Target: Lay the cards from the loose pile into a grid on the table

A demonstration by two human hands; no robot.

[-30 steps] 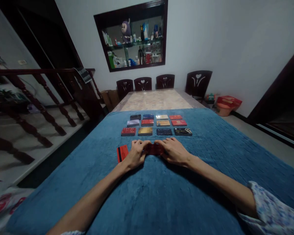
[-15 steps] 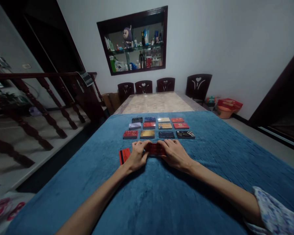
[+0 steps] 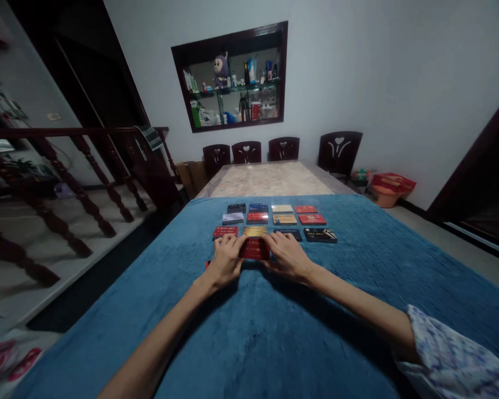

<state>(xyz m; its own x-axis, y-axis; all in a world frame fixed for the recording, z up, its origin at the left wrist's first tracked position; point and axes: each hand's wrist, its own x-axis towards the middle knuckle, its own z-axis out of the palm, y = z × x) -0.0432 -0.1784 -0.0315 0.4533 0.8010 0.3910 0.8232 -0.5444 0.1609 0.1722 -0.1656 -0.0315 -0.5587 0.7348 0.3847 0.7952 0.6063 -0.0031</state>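
Between both hands is a dark red card (image 3: pixel 255 249), tilted with its printed face toward me; whether it is one card or a stack I cannot tell. My left hand (image 3: pixel 225 257) grips its left end, and my right hand (image 3: pixel 286 256) its right end. Just behind it lie a gold card stack (image 3: pixel 255 231), a dark blue card stack (image 3: pixel 291 233) partly covered by my right fingers, a red card stack (image 3: pixel 225 230) and a black card stack (image 3: pixel 321 235). An orange-red card (image 3: pixel 208 264) shows only a corner past my left hand.
Further rows of card stacks, such as a red one (image 3: pixel 312 219) and a pale one (image 3: pixel 233 218), sit on the blue cloth (image 3: pixel 249 332). Beyond stretch the bare tabletop (image 3: pixel 270 176) and dark chairs (image 3: pixel 340 151). A wooden railing (image 3: pixel 95 212) runs along the left.
Both hands have moved slightly left with the dark red card, which now tilts up to show its printed face. My left hand now covers most of the orange-red card.
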